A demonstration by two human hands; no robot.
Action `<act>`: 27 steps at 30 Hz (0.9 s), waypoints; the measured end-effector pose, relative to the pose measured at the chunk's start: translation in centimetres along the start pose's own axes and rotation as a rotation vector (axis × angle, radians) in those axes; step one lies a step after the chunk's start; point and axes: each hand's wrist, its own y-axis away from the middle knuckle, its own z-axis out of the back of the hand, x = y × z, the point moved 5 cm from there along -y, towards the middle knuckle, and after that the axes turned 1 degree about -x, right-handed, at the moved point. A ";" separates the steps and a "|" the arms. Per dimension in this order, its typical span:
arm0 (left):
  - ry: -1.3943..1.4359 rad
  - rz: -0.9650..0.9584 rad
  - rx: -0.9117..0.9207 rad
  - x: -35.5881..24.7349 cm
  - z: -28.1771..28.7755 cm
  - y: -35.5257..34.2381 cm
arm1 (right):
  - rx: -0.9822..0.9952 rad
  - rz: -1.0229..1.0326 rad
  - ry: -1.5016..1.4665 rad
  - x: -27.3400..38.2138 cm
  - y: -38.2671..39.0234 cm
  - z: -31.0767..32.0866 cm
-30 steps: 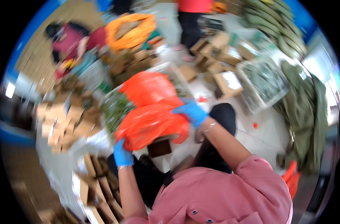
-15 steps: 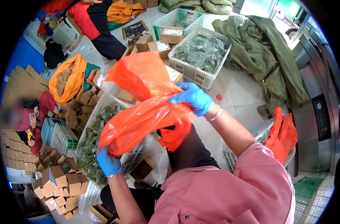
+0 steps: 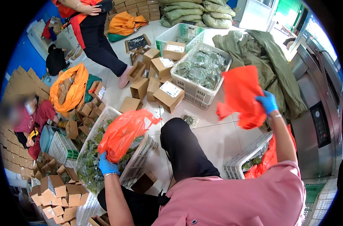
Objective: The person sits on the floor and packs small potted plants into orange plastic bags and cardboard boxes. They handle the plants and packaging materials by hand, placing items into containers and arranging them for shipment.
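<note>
In my gloved left hand [image 3: 108, 165] I grip an orange plastic bag [image 3: 120, 136], bunched at its lower end, above a white crate [image 3: 153, 147] of green leafy packets. Out to the right, my gloved right hand [image 3: 268, 102] is closed on a red-orange plastic bag [image 3: 244, 92] that hangs loosely beside it. The two bags are apart. Below the right arm stands another white crate [image 3: 231, 168] with greens and more orange plastic [image 3: 269, 160] in it. A small clear packet of greens [image 3: 190, 119] lies on the floor beyond my knee.
Ahead is a white crate of bagged greens [image 3: 202, 88], with cardboard boxes [image 3: 169, 94] beside it. Open boxes [image 3: 58, 184] pile up at the left. A green tarp [image 3: 271, 67] lies near the steel machine [image 3: 322, 120]. One co-worker [image 3: 99, 41] stands at the back; another sits far left.
The orange plastic earlier stretched between my hands is now two separate bags. My right hand has swung far right with one. The standing co-worker's leg shifted, and a clear packet now shows.
</note>
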 end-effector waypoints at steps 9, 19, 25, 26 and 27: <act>-0.029 -0.065 -0.007 4.9 -2.6 -3.0 | -0.424 -0.189 1.612 -22.7 8.4 28.6; -0.124 -0.202 -0.086 3.9 0.8 -2.7 | 0.247 -0.804 1.002 -33.0 25.1 9.0; -0.109 -0.073 -0.071 5.9 0.4 -4.1 | 0.686 -0.558 1.384 -25.3 19.9 7.5; -0.106 -0.083 -0.066 5.0 0.9 -3.2 | 0.806 -0.429 1.534 -23.5 16.9 5.8; -0.106 -0.058 0.003 5.9 -2.1 -3.0 | 0.826 -0.373 1.634 -21.7 15.5 5.7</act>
